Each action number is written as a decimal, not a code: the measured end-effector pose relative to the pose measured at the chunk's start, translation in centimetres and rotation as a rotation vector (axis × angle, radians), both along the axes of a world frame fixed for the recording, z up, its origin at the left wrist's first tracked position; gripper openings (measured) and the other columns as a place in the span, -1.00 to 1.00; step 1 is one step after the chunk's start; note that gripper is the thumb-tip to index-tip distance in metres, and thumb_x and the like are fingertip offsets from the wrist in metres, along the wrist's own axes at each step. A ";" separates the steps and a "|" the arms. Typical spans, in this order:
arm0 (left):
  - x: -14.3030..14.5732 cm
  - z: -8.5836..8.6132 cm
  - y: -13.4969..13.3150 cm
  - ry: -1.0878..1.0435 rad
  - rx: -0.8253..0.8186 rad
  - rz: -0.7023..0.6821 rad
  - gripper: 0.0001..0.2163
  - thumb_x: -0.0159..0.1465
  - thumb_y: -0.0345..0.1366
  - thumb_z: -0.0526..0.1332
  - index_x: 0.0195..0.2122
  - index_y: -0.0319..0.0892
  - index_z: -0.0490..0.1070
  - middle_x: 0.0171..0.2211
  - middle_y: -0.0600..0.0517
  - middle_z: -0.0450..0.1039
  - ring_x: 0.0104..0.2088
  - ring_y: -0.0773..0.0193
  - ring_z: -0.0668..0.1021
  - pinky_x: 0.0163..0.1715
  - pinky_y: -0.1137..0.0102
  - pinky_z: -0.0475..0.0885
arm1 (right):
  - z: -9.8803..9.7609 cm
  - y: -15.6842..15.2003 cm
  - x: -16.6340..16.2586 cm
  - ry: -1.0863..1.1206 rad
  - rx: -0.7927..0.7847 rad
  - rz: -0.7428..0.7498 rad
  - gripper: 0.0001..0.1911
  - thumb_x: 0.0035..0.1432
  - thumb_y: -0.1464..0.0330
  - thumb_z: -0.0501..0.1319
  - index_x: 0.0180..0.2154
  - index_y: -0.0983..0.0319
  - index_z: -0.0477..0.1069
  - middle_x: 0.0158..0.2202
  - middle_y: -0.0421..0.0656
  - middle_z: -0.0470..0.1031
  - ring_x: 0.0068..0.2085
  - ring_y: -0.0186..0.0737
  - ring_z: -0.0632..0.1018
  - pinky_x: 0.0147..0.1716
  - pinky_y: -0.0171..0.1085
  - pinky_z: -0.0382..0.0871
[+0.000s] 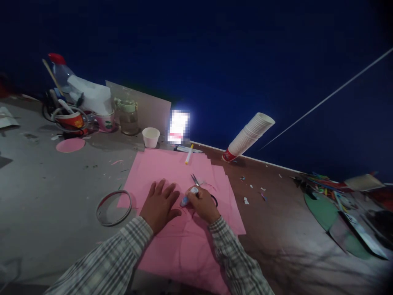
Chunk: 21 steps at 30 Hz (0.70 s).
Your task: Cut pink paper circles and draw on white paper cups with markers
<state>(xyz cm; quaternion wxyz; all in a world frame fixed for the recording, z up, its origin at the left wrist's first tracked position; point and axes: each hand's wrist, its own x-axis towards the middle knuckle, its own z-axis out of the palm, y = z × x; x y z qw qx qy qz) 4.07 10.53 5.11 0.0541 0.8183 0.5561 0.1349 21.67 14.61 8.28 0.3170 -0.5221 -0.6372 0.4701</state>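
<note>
Several sheets of pink paper (166, 164) lie in an uneven stack in front of me. My left hand (161, 205) rests flat on them, palm down with the fingers spread, holding nothing. Close to its right, my right hand (201, 203) is closed around a small white and blue glue stick (185, 200), tilted with its lower end at the paper. A pair of scissors (194, 179) lies on the paper, partly hidden by my right hand; the blades and a dark handle loop show. Further up the stack is a yellow-tipped white marker (189, 155).
Left of the paper lies a tape-like ring (114, 208). Behind stand a white paper cup (150, 137), a glass jar (128, 117), a bright blurred screen (178, 127) and a leaning cup stack (248, 137). Tools and green pieces (322, 211) crowd the right; a pink disc (70, 145) lies left.
</note>
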 end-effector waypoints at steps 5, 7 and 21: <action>0.0 0.1 0.1 -0.005 0.004 0.000 -0.50 0.21 -0.01 0.27 0.12 -0.14 0.39 0.24 -0.14 0.31 0.26 -0.30 0.20 0.19 -0.24 0.10 | 0.0 0.0 -0.2 0.013 0.088 -0.102 -0.84 0.14 0.31 0.14 -0.44 0.21 0.41 -0.50 -0.18 0.58 -0.44 -0.21 0.57 -0.38 -0.28 0.43; 0.0 0.2 0.0 -0.010 0.005 0.000 -0.53 0.21 -0.03 0.27 0.10 -0.14 0.41 0.24 -0.13 0.32 0.26 -0.30 0.21 0.19 -0.23 0.11 | 0.4 -0.2 -0.3 -0.067 0.107 -0.047 -0.87 0.11 0.36 0.14 -0.46 0.20 0.41 -0.49 -0.19 0.58 -0.44 -0.24 0.55 -0.38 -0.30 0.41; 0.1 0.2 0.0 -0.025 0.014 -0.005 -0.55 0.21 -0.04 0.28 0.08 -0.11 0.42 0.23 -0.12 0.32 0.26 -0.27 0.21 0.18 -0.24 0.11 | 0.7 0.0 -0.1 -0.044 0.001 0.003 -0.81 0.12 0.34 0.12 -0.52 0.19 0.38 -0.56 -0.20 0.57 -0.48 -0.23 0.56 -0.43 -0.30 0.40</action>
